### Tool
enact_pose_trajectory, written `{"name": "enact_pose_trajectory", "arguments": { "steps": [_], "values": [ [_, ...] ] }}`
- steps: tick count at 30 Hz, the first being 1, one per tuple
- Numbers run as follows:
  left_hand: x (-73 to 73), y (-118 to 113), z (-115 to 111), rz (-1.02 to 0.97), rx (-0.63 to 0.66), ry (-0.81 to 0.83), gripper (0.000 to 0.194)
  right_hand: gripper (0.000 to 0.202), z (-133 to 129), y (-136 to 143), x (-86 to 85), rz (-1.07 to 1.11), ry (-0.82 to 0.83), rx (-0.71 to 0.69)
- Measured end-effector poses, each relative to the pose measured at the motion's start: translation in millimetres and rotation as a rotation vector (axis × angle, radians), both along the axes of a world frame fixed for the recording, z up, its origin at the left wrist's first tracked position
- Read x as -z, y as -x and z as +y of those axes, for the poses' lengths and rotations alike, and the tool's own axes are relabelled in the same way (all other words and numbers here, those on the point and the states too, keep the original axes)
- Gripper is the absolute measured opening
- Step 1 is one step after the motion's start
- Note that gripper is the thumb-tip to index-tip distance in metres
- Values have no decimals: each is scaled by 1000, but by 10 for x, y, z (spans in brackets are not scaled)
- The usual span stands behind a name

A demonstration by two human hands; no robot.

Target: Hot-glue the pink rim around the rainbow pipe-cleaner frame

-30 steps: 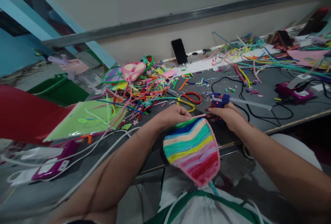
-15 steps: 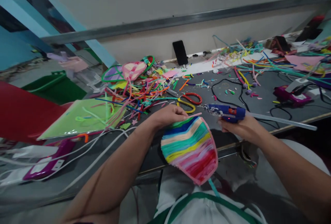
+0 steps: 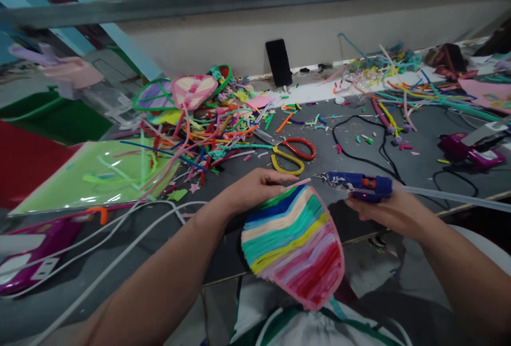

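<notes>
Rainbow-striped chenille covers the heart-shaped piece, which overhangs the near edge of the grey bench above your lap. Your left hand pinches its top edge beside a protruding pink stem end; the fingertips are partly hidden behind the piece. Your right hand is clenched around the blue glue gun, whose nozzle points left toward the piece without touching it. The trigger finger is hidden under the gun body. A clear glue stick exits the rear and is cut off at the frame edge. Scissors lie just beyond, near a blurred heap of pipe cleaners.
</notes>
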State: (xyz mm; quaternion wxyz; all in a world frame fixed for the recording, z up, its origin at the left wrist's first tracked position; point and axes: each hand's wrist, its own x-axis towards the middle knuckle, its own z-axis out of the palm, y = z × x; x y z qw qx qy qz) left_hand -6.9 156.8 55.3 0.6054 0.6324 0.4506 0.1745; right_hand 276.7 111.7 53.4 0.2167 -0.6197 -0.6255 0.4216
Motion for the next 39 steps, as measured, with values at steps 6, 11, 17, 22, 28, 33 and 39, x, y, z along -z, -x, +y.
{"name": "enact_pose_trajectory", "arguments": {
  "steps": [6,11,17,22,28,33,39],
  "values": [
    [-38,4,22,43,125,-111,46,19,5,-88,245,7,-142,-34],
    [-54,15,32,116,213,-254,40,20,-3,-54,247,-2,-109,-63],
    [-22,44,55,218,277,-386,37,24,-12,-33,246,54,40,19],
    [-21,40,55,262,295,-426,39,24,-18,-36,178,48,85,44],
    [4,11,29,380,309,-525,41,24,-31,-9,99,3,29,0],
    [50,8,16,406,322,-582,46,21,-27,-12,62,-64,-58,-73],
    [34,-4,2,369,306,-579,43,21,30,115,21,81,-15,64]
  ]
}}
